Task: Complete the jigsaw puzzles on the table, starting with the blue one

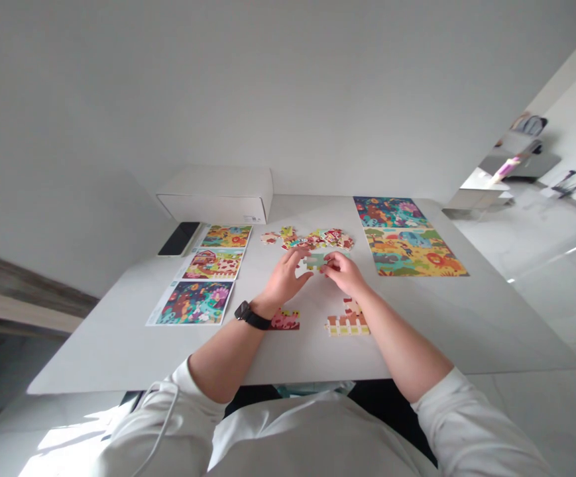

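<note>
Between my two hands, over the middle of the table, is a pale green puzzle part (313, 261). My left hand (288, 275) has its fingertips at the part's left side, thumb and fingers curved round it. My right hand (343, 271) pinches the part's right end between thumb and fingers. Just beyond lies a pile of loose puzzle pieces (335, 238). Nearer to me, a red-pink joined section (286, 320) lies beside my left wrist, partly hidden by it. A brown section with a white fence (348, 324) lies by my right forearm.
Three picture sheets (197, 303) lie at the left, with a dark phone (179, 238) beside them. A white box (213, 207) stands at the back left. Two assembled colourful puzzles (411, 252) lie at the right. The table (486, 331) meets a wall behind.
</note>
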`<move>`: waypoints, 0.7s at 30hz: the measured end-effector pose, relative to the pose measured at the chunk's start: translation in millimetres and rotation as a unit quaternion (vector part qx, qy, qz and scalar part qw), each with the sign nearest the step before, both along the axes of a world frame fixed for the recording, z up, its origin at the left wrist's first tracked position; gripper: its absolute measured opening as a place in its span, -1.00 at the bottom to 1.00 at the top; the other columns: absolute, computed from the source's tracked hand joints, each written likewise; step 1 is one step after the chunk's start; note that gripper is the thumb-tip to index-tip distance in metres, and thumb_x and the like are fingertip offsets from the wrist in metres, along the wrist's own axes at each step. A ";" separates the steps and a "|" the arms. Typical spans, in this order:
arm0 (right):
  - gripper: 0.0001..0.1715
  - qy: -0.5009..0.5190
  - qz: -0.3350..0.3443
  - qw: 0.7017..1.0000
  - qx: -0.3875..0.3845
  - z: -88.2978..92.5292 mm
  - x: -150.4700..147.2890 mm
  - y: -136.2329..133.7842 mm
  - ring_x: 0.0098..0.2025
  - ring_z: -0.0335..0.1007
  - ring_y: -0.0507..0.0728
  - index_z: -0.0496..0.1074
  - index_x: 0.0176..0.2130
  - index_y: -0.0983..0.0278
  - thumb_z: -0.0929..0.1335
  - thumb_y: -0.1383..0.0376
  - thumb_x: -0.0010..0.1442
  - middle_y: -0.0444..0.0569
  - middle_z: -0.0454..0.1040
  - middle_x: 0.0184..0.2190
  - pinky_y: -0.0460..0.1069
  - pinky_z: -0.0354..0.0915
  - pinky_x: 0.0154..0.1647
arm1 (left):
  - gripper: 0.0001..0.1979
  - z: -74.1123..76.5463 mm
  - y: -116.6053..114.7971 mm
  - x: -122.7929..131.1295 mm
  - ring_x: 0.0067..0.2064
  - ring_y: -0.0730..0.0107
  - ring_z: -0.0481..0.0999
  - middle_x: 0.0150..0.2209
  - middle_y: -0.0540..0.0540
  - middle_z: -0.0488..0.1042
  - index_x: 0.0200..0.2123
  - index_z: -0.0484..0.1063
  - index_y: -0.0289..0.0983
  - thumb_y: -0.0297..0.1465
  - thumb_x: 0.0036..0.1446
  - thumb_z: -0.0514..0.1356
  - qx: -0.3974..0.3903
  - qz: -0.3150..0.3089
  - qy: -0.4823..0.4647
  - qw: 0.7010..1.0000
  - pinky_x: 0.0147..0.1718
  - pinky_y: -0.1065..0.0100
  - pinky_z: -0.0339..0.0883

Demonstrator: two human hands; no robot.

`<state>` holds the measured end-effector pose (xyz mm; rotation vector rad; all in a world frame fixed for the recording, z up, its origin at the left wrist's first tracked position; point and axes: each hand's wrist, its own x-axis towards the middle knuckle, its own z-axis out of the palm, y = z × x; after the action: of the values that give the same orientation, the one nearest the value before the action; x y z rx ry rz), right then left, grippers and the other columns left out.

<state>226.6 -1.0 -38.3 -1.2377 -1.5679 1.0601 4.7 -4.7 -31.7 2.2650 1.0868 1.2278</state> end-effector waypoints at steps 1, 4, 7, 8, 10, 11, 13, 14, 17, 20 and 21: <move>-0.62 0.006 0.004 1.000 -0.004 -0.2 -0.7 -0.1 -0.42 0.51 0.12 0.37 -0.16 0.13 0.45 0.02 0.10 -0.20 0.60 -0.42 0.03 0.37 -0.28 | -0.53 0.7 -0.3 0.1 0.23 0.12 0.53 0.21 -0.24 0.50 0.16 0.42 -0.16 -0.49 0.21 0.39 0.010 0.000 0.008 1.000 -0.02 0.19 0.57; -0.62 0.010 0.012 1.000 -0.010 -0.5 -1.3 -0.3 -0.43 0.51 0.11 0.38 -0.15 0.14 0.46 0.03 0.10 -0.20 0.59 -0.42 0.02 0.36 -0.30 | -0.57 2.1 -0.7 0.2 0.17 0.14 0.57 0.14 -0.22 0.56 0.13 0.43 -0.17 -0.51 0.23 0.37 0.020 0.006 0.019 1.000 0.01 0.17 0.56; -0.63 0.008 0.012 1.000 -0.008 -1.5 -0.6 -0.1 -0.40 0.54 0.11 0.40 -0.13 0.14 0.46 0.05 0.12 -0.20 0.60 -0.41 0.02 0.38 -0.27 | -0.61 2.4 -0.6 0.1 0.12 0.17 0.59 0.10 -0.20 0.58 0.09 0.44 -0.18 -0.50 0.23 0.37 0.014 0.008 0.019 1.000 -0.01 0.19 0.56; -0.64 0.011 0.012 1.000 -0.003 -2.4 -0.6 0.0 -0.39 0.56 0.11 0.40 -0.12 0.14 0.46 0.06 0.14 -0.21 0.60 -0.40 0.02 0.39 -0.26 | -0.62 2.2 -0.5 0.1 0.11 0.18 0.59 0.10 -0.19 0.59 0.08 0.44 -0.18 -0.49 0.23 0.37 0.015 0.010 0.018 1.000 -0.02 0.19 0.56; -0.65 0.021 0.013 1.000 0.005 -4.4 -1.4 0.3 -0.36 0.59 0.12 0.39 -0.12 0.14 0.46 0.05 0.16 -0.21 0.61 -0.40 0.02 0.41 -0.22 | -0.64 1.7 -0.4 0.1 0.09 0.19 0.59 0.09 -0.19 0.59 0.07 0.44 -0.19 -0.49 0.24 0.37 0.020 0.013 0.017 1.000 -0.03 0.19 0.57; -0.65 0.027 0.014 1.000 0.006 -5.3 -2.0 0.4 -0.34 0.60 0.12 0.39 -0.13 0.13 0.46 0.05 0.16 -0.22 0.61 -0.40 0.03 0.41 -0.20 | -0.65 1.3 -0.3 0.2 0.08 0.19 0.60 0.09 -0.18 0.60 0.07 0.45 -0.19 -0.49 0.25 0.37 0.023 0.015 0.018 0.999 -0.03 0.20 0.57; -0.64 0.032 0.021 0.999 -0.001 -6.2 -2.8 0.4 -0.32 0.62 0.14 0.38 -0.12 0.13 0.46 0.04 0.17 -0.21 0.62 -0.40 0.04 0.42 -0.18 | -0.66 0.8 0.0 0.6 0.09 0.19 0.60 0.09 -0.18 0.60 0.07 0.46 -0.19 -0.48 0.25 0.37 0.026 0.017 0.023 0.999 -0.01 0.19 0.57; -0.65 0.029 0.025 0.999 -0.004 -5.9 -2.2 0.5 -0.31 0.63 0.15 0.39 -0.11 0.13 0.46 0.04 0.18 -0.20 0.63 -0.40 0.04 0.43 -0.17 | -0.66 0.7 0.1 0.8 0.11 0.19 0.60 0.09 -0.18 0.60 0.07 0.46 -0.19 -0.47 0.26 0.37 0.027 0.019 0.024 0.999 0.02 0.18 0.57; -0.70 -0.013 0.002 1.000 0.019 -2.2 6.7 2.6 -0.27 0.63 0.16 0.42 -0.08 0.12 0.43 0.06 0.24 -0.15 0.66 -0.34 0.06 0.45 -0.13 | -0.71 1.7 0.8 0.2 0.16 0.17 0.60 0.08 -0.17 0.62 0.04 0.49 -0.18 -0.45 0.27 0.37 0.025 0.039 0.029 0.999 0.14 0.13 0.54; -0.77 -0.101 -0.098 0.987 0.077 2.8 26.6 9.6 -0.21 0.62 0.19 0.48 -0.09 0.13 0.40 0.11 0.28 -0.07 0.68 -0.23 0.11 0.46 -0.03 | -0.75 6.2 2.2 -5.0 0.14 0.19 0.61 0.08 -0.16 0.63 0.03 0.52 -0.19 -0.44 0.29 0.34 0.005 0.066 0.036 0.997 0.18 0.11 0.53; -0.80 -0.133 -0.130 0.978 0.092 3.8 34.0 12.7 -0.18 0.62 0.20 0.50 -0.11 0.15 0.39 0.15 0.28 -0.04 0.68 -0.20 0.12 0.46 0.00 | -0.76 8.7 3.2 -8.0 0.14 0.19 0.62 0.08 -0.16 0.63 0.03 0.53 -0.19 -0.43 0.30 0.34 -0.001 0.073 0.036 0.997 0.17 0.12 0.53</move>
<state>260.6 11.7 -34.5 -1.4521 -1.6053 0.5869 -3.3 -1.5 -23.0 2.2783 1.2992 1.2054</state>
